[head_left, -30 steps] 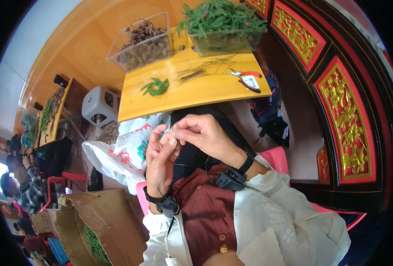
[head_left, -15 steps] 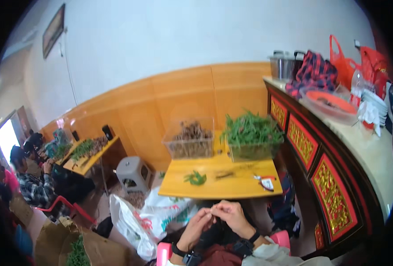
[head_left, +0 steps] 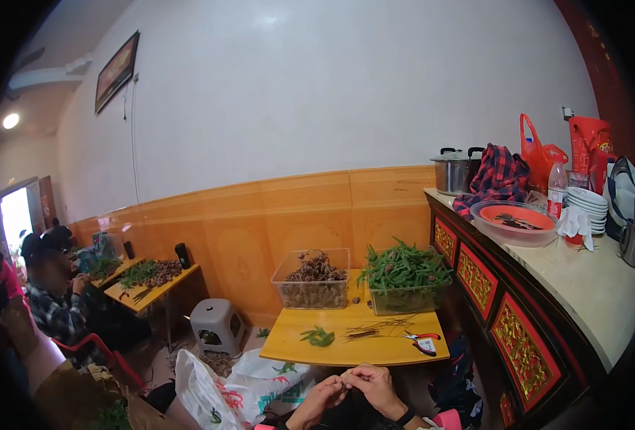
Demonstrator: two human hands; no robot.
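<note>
My left hand [head_left: 321, 401] and my right hand [head_left: 374, 388] meet just below the front edge of a yellow table [head_left: 281, 347], thumbs and fingertips pinched together. Whatever they hold, if anything, is too small to make out. On the table ahead lie a small green sprig [head_left: 319, 336], a loose spread of thin brown stems or wires [head_left: 366, 332] and red-handled pliers [head_left: 422, 342] beside a small white label. Farther back stand a clear bin of brown dried cones or flower heads [head_left: 310, 292] and a clear bin heaped with green sprigs [head_left: 407, 276].
White plastic bags [head_left: 213, 390] and a grey stool [head_left: 217, 326] are to the left, near an open cardboard box [head_left: 81, 394]. A long counter [head_left: 575, 287] with a pot, basin and plates runs along the right. Another person [head_left: 52, 301] sits at a farther table.
The view has tilted up, so the table and my hands sit lower in the picture. My hands stay pinched together.
</note>
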